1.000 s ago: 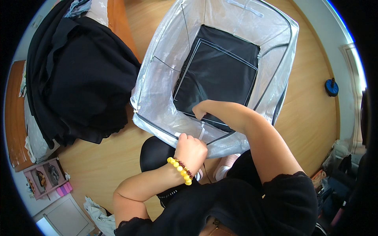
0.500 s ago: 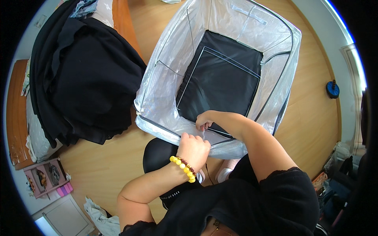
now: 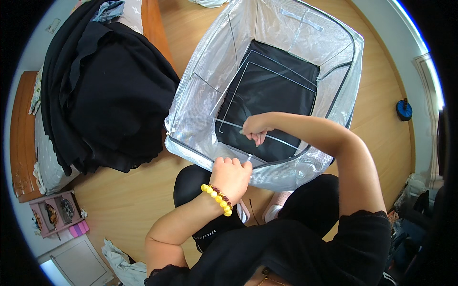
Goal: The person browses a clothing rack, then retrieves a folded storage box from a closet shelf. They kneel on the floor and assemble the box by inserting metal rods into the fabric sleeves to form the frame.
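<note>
From the head view, I look down into a big clear plastic storage bag point(image 3: 200, 109) that stands open on the wooden floor point(image 3: 119, 200) in front of my knees. Its walls are silvery and see-through, with a dark edge band, and a thin metal wire frame point(image 3: 229, 114) runs along the inside. On the bottom of the bag lies a flat black panel point(image 3: 272, 86).

My left hand point(image 3: 232, 175) is at the near rim of the bag. The fingers are curled closed and pinch the rim, with the knuckles up. On this wrist I wear a bracelet point(image 3: 217, 198) of yellow and dark red beads.

My right hand point(image 3: 256, 127) reaches over the rim and down inside the bag. Its fingers are bent around a thin wire rod of the frame, just above the black panel; how tight the grip is, I cannot tell exactly.

To my left a pile of black clothes point(image 3: 109, 95) lies on a bed. A small blue object point(image 3: 404, 109) sits on the floor at the far right, well apart from the bag.
</note>
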Motion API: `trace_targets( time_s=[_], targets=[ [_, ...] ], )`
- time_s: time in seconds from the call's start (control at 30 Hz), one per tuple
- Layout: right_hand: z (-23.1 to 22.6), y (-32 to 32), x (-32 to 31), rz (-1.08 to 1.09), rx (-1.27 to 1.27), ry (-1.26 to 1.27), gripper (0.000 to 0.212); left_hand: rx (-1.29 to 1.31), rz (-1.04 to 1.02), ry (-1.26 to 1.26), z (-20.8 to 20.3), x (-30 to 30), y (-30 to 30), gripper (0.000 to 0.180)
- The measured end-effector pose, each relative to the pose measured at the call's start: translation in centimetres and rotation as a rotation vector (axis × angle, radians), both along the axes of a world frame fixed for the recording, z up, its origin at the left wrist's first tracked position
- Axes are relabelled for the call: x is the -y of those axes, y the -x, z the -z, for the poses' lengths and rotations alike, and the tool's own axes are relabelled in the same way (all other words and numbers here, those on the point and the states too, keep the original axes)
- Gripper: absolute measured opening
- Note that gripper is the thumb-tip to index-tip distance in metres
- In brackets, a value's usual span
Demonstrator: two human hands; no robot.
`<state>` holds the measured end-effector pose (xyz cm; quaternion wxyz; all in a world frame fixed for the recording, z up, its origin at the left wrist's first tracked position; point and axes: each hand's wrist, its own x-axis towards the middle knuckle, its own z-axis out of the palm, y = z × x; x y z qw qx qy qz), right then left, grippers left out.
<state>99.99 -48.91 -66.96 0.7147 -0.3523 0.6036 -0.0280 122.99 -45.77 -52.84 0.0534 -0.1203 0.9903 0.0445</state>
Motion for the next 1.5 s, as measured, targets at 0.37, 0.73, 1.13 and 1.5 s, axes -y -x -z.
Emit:
trace_targets(
  time_s=[0.37, 0.73, 1.13, 1.5],
  targets=[
    [-11.1, 0.7, -6.0, 0.274, -0.1, 0.562, 0.024, -0.069, -0.07, -0.094, -3.0, 1.3, -2.1, 0.011],
    [-15.6, -0.5, -9.3, 0.326, -0.126, 0.833, 0.023, -0.319, -0.195, -0.32, -6.2, 2.3, -4.0, 0.028],
    [-17.4, -1.9, -10.2, 0.376, -0.12, 0.872, 0.019, -0.363, -0.475, 0.193, -5.4, 3.9, -4.3, 0.025],
    [-16.7, -2.8, -10.2, 0.296, -0.034, 0.901, 0.022, -0.381, -0.688, -0.158, -4.8, 4.5, -4.2, 0.034]
  ],
)
